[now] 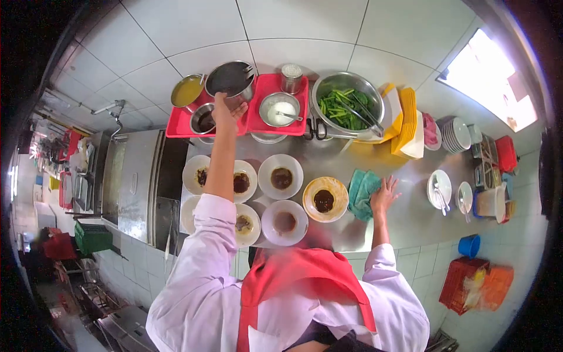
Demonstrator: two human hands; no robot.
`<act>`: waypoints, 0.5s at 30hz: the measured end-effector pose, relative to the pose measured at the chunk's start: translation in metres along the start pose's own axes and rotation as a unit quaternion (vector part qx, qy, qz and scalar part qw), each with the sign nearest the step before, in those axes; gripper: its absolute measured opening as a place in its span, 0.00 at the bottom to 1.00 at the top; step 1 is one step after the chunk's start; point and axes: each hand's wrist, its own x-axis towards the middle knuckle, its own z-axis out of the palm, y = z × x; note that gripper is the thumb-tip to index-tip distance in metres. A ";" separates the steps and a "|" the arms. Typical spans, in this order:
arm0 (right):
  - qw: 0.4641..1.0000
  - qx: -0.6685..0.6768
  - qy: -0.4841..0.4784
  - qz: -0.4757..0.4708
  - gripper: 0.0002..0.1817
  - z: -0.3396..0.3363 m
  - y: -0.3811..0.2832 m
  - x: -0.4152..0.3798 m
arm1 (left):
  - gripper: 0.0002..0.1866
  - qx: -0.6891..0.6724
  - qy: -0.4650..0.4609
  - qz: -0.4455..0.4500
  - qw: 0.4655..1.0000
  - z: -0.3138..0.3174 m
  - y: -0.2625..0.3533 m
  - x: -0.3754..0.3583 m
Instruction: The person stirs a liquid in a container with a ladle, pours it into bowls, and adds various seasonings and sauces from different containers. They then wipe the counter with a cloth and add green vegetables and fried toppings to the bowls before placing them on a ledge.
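Observation:
My left hand reaches across the counter to the near side of a deep metal pot with dark contents. Its thumb is by the rim and its fingers are spread along the outer wall; a firm grip does not show. A small pot of dark sauce sits just left of that hand. My right hand lies open on the steel counter, fingers spread, against the edge of a folded teal cloth. Left of the cloth stands an orange-rimmed bowl with dark sauce.
Several white bowls with sauce stand before me. Red trays carry a bowl of white seasoning and a pot of yellow liquid. Greens with tongs fill a steel bowl, beside yellow cartons. Bowls are stacked at right.

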 end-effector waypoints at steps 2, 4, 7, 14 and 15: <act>0.997 0.012 -0.009 -0.075 0.36 -0.011 -0.002 -0.003 | 0.21 -0.009 0.014 0.011 1.000 0.001 -0.006 0.016; 0.993 0.031 -0.012 -0.114 0.35 -0.004 0.001 -0.002 | 0.20 -0.035 0.028 -0.004 0.999 -0.001 -0.011 0.030; 0.989 0.024 -0.047 -0.140 0.33 -0.010 -0.004 0.006 | 0.20 -0.034 0.023 -0.002 0.999 -0.005 -0.015 0.043; 0.981 0.060 -0.026 -0.182 0.36 -0.009 -0.001 -0.017 | 0.20 -0.019 0.052 0.029 0.998 -0.004 -0.021 0.057; 0.981 0.065 -0.029 -0.179 0.36 -0.006 0.001 -0.027 | 0.20 -0.028 0.039 0.036 0.998 -0.006 -0.023 0.061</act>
